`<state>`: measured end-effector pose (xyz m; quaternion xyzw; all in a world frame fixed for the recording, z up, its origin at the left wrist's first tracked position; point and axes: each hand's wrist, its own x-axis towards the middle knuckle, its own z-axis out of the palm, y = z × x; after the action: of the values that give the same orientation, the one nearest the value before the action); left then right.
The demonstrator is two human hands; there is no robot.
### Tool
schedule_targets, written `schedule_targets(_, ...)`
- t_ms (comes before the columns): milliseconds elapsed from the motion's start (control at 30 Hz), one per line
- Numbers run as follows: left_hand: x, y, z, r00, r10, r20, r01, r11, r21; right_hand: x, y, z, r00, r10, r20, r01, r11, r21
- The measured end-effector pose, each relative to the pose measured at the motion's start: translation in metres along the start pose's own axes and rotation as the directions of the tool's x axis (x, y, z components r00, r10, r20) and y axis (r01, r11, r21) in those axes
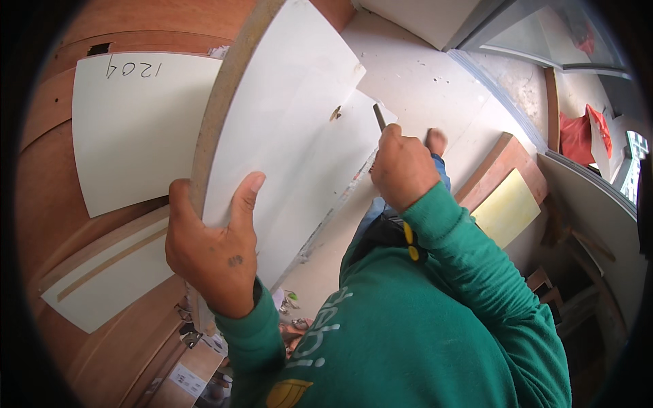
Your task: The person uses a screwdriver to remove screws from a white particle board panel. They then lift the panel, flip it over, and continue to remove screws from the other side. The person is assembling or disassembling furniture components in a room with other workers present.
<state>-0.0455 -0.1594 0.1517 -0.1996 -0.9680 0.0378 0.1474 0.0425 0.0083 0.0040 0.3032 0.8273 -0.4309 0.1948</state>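
A thick white-faced board [286,88] with a raw brown edge is tilted up in front of me. My left hand [216,248] grips that edge, thumb on the white face and fingers wrapped behind. Beyond the board's right side, my right hand [405,166] is closed in a fist around a slim, dark grey flat tool [379,117]. Its end sticks up past my fingers; its handle is hidden, so its exact kind does not show. Near it a small brownish chipped spot [335,113] marks the white surface. Another white panel surface [320,170] joins below the board.
A white panel with handwriting [143,129] and a smaller white strip panel [112,272] lie on brown wood sheets [129,30] at left. On the right are a wooden block [500,163], a yellowish sheet [507,207] and a sliding-door track [500,98]. My bare foot [437,141] is on the floor.
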Motion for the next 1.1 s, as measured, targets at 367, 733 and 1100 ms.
schedule_targets(367, 0.021, -0.008, 0.004, 0.998, -0.018, 0.056, 0.018, 1.000, 0.003, 0.039, 0.015, 0.051, 0.964, -0.266, 0.020, 0.266, 0.964, -0.010)
schedule_targets(733, 0.084, -0.054, 0.028, 0.972, 0.012, 0.235, 0.078, 0.925, -0.372, 0.011, 0.020, 0.013, 0.933, -0.280, 0.224, 0.334, 0.905, -0.263)
schedule_targets(1100, 0.106, -0.065, 0.042, 0.946, 0.079, 0.313, 0.098, 0.854, -0.511, 0.058, 0.015, 0.003, 0.919, -0.320, 0.231, 0.386, 0.851, -0.356)
